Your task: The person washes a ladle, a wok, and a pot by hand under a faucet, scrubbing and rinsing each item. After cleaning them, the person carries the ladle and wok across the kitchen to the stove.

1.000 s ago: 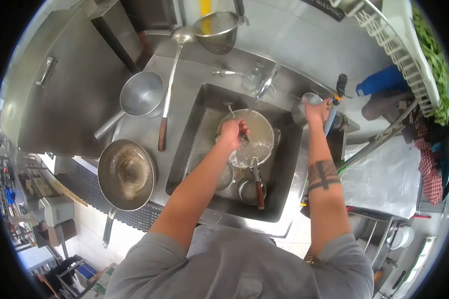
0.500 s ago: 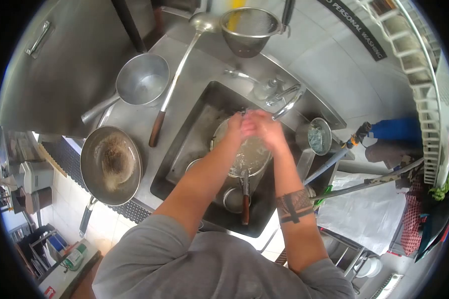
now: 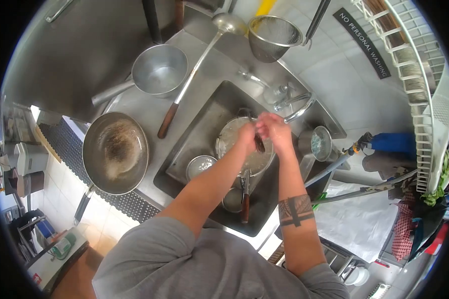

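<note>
Both hands are close together over a round pot [image 3: 225, 141] of cloudy water in the sink [image 3: 184, 162], beside the curved tap spout [image 3: 304, 110]. My left hand [image 3: 247, 137] is closed on a utensil with a dark brown handle [image 3: 259, 143]; its working end cannot be made out. My right hand [image 3: 277, 130] is curled against the same utensil from the other side, its fingers slightly blurred. A wooden handle [image 3: 245, 207] sticks out from the pot's near rim. Small metal bowls, one at the left [image 3: 200, 165] and one nearer me [image 3: 232, 200], lie in the sink.
On the left drainboard are a scorched frying pan [image 3: 117, 154], a saucepan [image 3: 159, 70] and a long ladle [image 3: 189, 74]. A mesh strainer [image 3: 274, 37] hangs at the back. Right of the sink stands a metal container [image 3: 321, 143]; a white wire rack [image 3: 409, 74] is above.
The brown handle now shows between my hands, which have shifted slightly apart. The camera view has moved, so the sink and drainboard items sit farther right. The left bowl is now more visible.
</note>
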`<state>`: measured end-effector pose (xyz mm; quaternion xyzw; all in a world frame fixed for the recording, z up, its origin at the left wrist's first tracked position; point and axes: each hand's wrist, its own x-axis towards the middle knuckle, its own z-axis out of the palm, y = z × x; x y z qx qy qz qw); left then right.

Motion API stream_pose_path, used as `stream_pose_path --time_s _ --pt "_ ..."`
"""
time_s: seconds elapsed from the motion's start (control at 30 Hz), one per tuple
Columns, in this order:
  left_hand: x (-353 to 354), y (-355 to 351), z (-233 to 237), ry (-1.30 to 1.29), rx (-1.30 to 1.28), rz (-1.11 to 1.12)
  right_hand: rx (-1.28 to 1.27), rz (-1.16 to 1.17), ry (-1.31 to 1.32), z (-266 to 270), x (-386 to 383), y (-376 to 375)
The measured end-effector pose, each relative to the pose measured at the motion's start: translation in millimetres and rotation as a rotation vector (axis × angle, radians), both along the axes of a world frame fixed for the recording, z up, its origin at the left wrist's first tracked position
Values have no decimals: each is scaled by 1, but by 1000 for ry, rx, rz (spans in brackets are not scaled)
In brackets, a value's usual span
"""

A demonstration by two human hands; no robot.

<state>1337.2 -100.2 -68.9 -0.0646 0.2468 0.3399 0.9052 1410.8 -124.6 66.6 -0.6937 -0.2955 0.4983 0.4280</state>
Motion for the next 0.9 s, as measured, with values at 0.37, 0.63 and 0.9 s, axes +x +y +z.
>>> stream_pose_path --time_s 0.37,0.63,0.9 --pt "-139 -143 92 484 457 -530 -7 244 -685 -57 1 3" --pt "-189 -86 111 1594 1566 -735 17 28 -159 -99 37 4" --pt "-199 -71 145 1618 1703 -783 4 -214 601 -75 -2 -16"
